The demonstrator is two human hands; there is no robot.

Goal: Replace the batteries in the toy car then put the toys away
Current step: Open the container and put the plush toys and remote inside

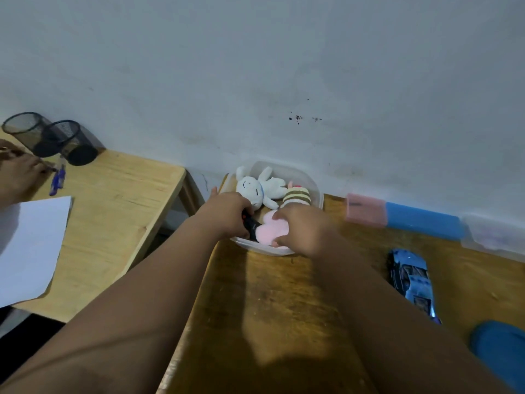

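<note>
Two hands reach into the tub (316, 189): the left hand (227, 214) curls round a black remote (251, 226), the right hand (305, 229) grips a pink plush (270, 230). The car (412, 280) sits on the table (270, 308), well apart.

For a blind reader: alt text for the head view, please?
Both hands reach into a clear tub on a wooden table: the left hand grips a black object, the right hand holds a pink plush. A white bunny plush and a striped plush lie in the tub; a blue toy car sits outside it, to the right.
</note>
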